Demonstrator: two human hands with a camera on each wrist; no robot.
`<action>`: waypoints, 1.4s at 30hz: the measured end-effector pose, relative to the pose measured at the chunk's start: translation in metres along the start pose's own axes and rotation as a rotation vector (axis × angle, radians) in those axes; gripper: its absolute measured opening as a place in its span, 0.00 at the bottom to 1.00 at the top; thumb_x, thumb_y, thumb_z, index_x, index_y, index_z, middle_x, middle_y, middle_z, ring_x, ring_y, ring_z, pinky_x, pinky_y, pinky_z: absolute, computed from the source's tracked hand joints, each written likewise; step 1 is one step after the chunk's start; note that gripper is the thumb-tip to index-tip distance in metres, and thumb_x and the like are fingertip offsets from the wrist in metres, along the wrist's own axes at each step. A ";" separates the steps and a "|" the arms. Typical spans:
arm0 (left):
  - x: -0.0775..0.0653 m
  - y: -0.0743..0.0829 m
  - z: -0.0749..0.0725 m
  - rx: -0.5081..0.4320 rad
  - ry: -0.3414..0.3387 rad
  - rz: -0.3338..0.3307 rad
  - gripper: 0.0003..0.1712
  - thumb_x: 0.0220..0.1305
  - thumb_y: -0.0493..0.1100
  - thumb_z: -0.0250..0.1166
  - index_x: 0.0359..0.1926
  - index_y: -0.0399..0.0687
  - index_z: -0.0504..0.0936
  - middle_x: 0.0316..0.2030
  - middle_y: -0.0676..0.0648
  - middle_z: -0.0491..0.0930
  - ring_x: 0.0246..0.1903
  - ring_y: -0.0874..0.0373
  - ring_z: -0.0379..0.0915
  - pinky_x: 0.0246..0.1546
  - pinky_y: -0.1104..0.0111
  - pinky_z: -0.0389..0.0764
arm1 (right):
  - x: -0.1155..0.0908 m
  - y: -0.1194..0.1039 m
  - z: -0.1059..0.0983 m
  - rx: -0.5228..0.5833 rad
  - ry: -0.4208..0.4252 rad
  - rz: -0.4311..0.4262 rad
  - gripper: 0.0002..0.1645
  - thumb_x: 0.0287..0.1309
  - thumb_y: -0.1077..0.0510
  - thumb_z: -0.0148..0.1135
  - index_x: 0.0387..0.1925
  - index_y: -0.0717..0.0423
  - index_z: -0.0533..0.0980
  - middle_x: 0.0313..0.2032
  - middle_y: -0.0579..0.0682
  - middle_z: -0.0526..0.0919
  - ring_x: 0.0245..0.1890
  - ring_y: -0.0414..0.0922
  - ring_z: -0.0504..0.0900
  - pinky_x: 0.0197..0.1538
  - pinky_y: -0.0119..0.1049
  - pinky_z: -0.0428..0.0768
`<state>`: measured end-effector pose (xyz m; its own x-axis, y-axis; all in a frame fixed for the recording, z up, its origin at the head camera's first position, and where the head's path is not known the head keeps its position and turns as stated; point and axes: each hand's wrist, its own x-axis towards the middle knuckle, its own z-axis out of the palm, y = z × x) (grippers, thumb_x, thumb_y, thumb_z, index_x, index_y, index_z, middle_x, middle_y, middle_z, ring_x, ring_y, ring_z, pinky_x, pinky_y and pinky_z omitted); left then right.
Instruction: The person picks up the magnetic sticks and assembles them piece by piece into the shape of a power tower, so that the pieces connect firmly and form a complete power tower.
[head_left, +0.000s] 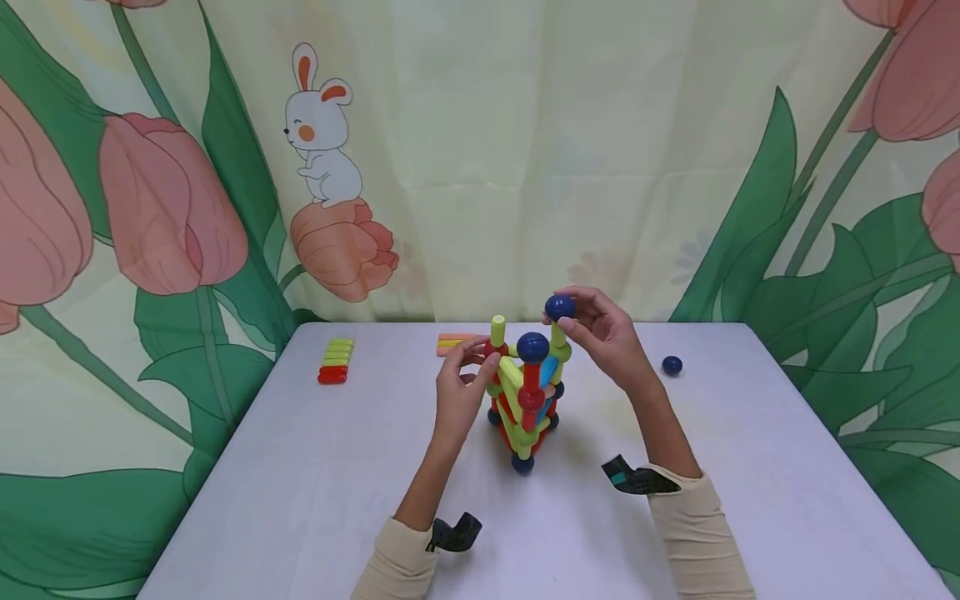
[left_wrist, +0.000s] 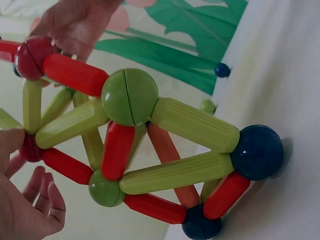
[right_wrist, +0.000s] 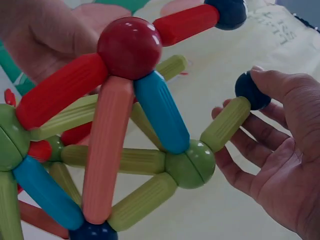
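Note:
A tower of coloured rods and balls (head_left: 525, 437) stands upright on the table. At its right top corner, my right hand (head_left: 609, 340) pinches a dark blue ball (right_wrist: 250, 91), which sits on the end of a light green rod (right_wrist: 226, 124). My left hand (head_left: 459, 396) holds a red ball (left_wrist: 31, 148) at the tower's left top corner, under an upright green rod (head_left: 498, 330). Another dark blue ball (head_left: 532, 347) tops the red rod at the near corner. Part of the left fingers is hidden behind the tower in the head view.
One loose dark blue ball (head_left: 672, 365) lies on the table right of the tower. Green and red rods (head_left: 336, 360) are lined up at the back left. Orange and yellow rods (head_left: 453, 343) lie behind the left hand. A printed curtain (head_left: 480, 183) hangs behind the table.

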<state>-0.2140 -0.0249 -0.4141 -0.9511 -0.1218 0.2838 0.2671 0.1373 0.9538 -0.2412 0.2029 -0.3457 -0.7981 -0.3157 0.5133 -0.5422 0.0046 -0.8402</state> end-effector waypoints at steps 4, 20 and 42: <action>-0.005 0.008 0.000 0.062 0.041 0.093 0.20 0.63 0.49 0.67 0.53 0.47 0.76 0.48 0.48 0.76 0.44 0.55 0.76 0.38 0.67 0.78 | 0.000 0.003 0.001 0.014 -0.020 -0.005 0.24 0.66 0.65 0.57 0.63 0.59 0.67 0.48 0.50 0.82 0.49 0.43 0.83 0.56 0.29 0.78; -0.020 0.028 -0.011 0.294 -0.394 0.190 0.28 0.53 0.61 0.72 0.54 0.59 0.79 0.65 0.50 0.54 0.65 0.56 0.53 0.52 0.57 0.76 | -0.020 0.027 -0.005 -0.202 -0.100 0.206 0.19 0.63 0.58 0.63 0.55 0.58 0.75 0.49 0.58 0.81 0.50 0.44 0.81 0.51 0.29 0.81; 0.005 0.017 -0.044 0.144 -0.454 0.198 0.23 0.62 0.43 0.68 0.58 0.44 0.76 0.51 0.45 0.79 0.49 0.51 0.81 0.52 0.60 0.82 | -0.052 0.078 -0.068 -0.507 0.363 0.430 0.24 0.70 0.48 0.53 0.57 0.60 0.75 0.52 0.60 0.81 0.52 0.47 0.80 0.52 0.34 0.81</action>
<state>-0.2071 -0.0660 -0.3924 -0.8646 0.3549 0.3557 0.4550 0.2525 0.8539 -0.2606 0.2841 -0.4262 -0.9555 0.1440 0.2574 -0.1483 0.5201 -0.8412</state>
